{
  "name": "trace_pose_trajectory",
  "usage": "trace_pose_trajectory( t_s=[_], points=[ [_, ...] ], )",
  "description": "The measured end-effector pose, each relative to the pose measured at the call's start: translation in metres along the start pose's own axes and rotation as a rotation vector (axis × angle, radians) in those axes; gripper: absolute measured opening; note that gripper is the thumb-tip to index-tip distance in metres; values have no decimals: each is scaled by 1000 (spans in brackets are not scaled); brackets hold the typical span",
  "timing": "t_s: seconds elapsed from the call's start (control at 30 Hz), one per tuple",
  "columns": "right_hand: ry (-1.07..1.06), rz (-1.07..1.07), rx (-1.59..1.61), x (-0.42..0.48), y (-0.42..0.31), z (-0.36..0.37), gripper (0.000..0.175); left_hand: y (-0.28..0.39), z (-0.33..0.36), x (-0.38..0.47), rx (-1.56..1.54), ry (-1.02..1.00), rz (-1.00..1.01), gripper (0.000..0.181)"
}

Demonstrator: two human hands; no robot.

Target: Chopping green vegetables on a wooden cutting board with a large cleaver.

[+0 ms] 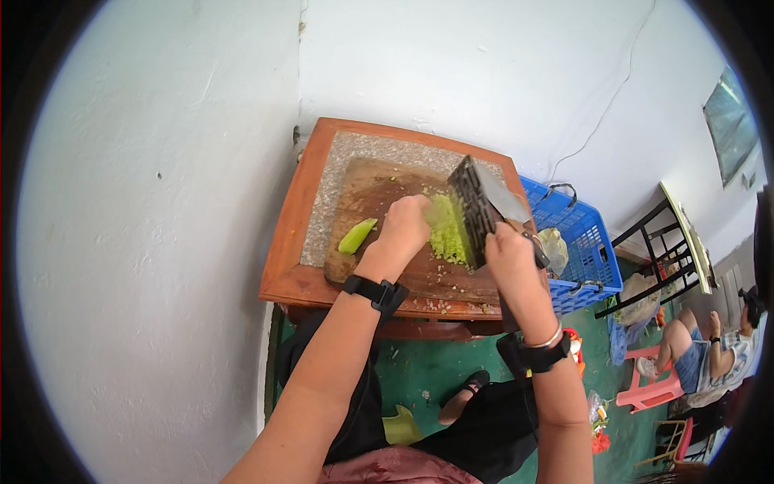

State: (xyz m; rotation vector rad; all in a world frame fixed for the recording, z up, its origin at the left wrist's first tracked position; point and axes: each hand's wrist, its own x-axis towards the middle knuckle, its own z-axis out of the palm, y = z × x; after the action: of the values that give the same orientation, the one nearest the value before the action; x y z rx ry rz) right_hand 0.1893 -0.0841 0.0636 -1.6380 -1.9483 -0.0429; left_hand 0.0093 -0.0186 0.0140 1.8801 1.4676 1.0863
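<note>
My right hand [511,251] grips the handle of a wide cleaver [470,212], its dark blade tilted over the right part of a wooden cutting board [369,181]. Just left of the blade lies a heap of chopped light-green vegetable [446,233]. My left hand [406,221] is at the heap's left side with its fingers curled; whether they hold a piece is hidden. A larger green vegetable piece [357,236] rests on the board to the left of that hand. Small pale bits are scattered near the board's front edge.
The board lies on a wooden table [290,254] with a speckled inlay, against white walls. Another flat blade [505,193] lies at its right side. Beyond stands a blue plastic basket [571,242] holding a plastic bag [553,251]. Farther right, a person [719,351] sits near a pink stool [644,393].
</note>
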Motion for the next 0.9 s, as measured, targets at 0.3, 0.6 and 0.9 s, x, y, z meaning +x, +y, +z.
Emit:
trace_pose_trajectory(
  t_s=[0.3, 0.6, 0.9],
  points=[
    [-6, -23, 2, 7, -10, -4, 16, 0, 5, 0, -68, 156, 110, 20],
    [-74, 0, -19, 10, -6, 9, 16, -13, 14, 7, -58, 241, 105, 22],
    [-119, -22, -49, 9, -15, 24, 15, -17, 8, 14, -235, 332, 15, 24]
  ],
)
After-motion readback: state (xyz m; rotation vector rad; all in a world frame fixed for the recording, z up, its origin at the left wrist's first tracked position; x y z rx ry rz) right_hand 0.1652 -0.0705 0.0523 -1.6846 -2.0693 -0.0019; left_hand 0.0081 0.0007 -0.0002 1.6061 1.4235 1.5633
